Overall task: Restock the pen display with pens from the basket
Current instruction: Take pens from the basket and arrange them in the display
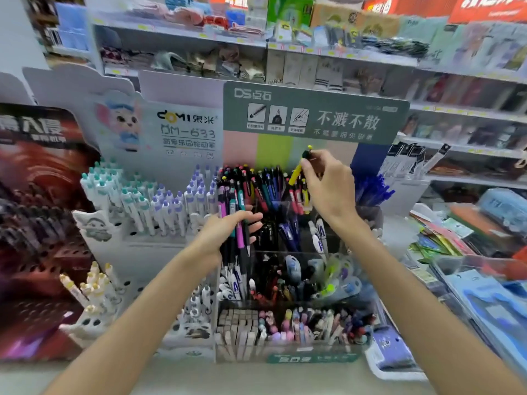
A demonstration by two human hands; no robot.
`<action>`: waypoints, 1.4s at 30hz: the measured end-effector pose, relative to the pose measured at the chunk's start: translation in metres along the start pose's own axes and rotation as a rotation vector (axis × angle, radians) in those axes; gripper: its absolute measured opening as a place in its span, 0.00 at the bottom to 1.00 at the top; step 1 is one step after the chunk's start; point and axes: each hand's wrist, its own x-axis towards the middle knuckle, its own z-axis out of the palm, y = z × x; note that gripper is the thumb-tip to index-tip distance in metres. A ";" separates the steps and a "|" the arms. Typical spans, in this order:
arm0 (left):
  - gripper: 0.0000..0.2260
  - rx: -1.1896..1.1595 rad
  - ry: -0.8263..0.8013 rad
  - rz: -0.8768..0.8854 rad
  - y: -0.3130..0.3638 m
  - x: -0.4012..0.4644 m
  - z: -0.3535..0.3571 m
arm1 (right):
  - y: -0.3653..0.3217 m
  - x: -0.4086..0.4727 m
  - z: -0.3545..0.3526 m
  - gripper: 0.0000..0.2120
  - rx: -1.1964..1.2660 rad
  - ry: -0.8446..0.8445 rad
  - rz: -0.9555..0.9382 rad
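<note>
We see our right hand [328,186] raised above the pen display [285,132], its thumb and fingers pinching a yellow pen [296,172] near the black top end, so the pen hangs tilted with its lower end among the packed pens [265,183] just left of that hand. Our left hand [228,232], lower and to the left of the right one, curls loosely around a bundle of pens [238,223], pink, teal and dark ones held upright, the fingers partly spread. Left of the left hand stand white pens [159,206] with purple and teal caps.
</note>
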 end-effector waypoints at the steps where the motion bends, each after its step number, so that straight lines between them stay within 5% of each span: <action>1: 0.11 0.007 -0.005 0.001 0.000 -0.001 0.000 | 0.003 0.002 0.004 0.14 -0.114 -0.077 -0.021; 4: 0.10 0.036 -0.061 0.003 0.002 0.004 -0.003 | 0.006 0.009 0.016 0.15 -0.322 -0.214 -0.048; 9: 0.08 -0.006 -0.142 -0.017 0.010 0.012 -0.007 | 0.000 0.018 0.019 0.15 -0.492 -0.177 -0.209; 16: 0.08 -0.048 -0.243 -0.045 0.022 0.016 -0.012 | 0.010 0.012 0.028 0.21 -0.461 -0.214 -0.212; 22: 0.08 -0.007 -0.297 -0.030 0.023 0.014 -0.011 | 0.008 0.002 0.027 0.15 -0.426 -0.093 -0.268; 25: 0.07 0.053 -0.327 -0.007 0.020 0.010 -0.009 | -0.012 -0.006 0.019 0.15 -0.178 -0.092 -0.104; 29: 0.08 0.174 -0.400 0.037 0.015 0.006 -0.003 | -0.025 -0.017 0.016 0.17 0.201 -0.501 0.251; 33: 0.09 0.190 -0.434 0.045 0.015 0.003 0.000 | -0.022 -0.019 0.013 0.13 0.367 -0.515 0.380; 35: 0.10 0.128 -0.390 0.043 0.016 0.004 -0.001 | -0.022 -0.018 0.007 0.08 0.509 -0.454 0.450; 38: 0.10 0.077 -0.283 0.079 0.017 0.008 -0.009 | -0.018 -0.007 -0.005 0.05 0.661 -0.106 0.472; 42: 0.10 0.064 -0.216 0.127 0.015 0.012 -0.022 | -0.015 0.001 -0.006 0.11 0.419 0.257 0.144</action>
